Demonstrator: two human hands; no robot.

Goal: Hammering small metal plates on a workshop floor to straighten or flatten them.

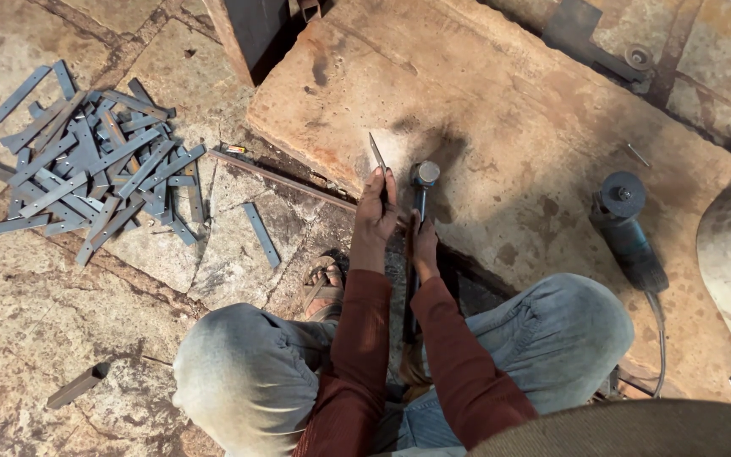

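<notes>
Knees (239, 372) are bent below the left hand (374, 211) pinching a chisel (377, 154) and right hand (424, 245) closed on a hammer (420, 182); cut strips (99, 161) are piled left, a long bar (281, 179) remaining uncut.

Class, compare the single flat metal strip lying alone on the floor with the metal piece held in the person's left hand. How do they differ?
The lone strip lies flat on the stone floor, untouched; the held piece is gripped by the left hand and angled over the rusty plate. The lone strip shows whole; the held piece is partly hidden by fingers. Both are grey, narrow metal.
</notes>
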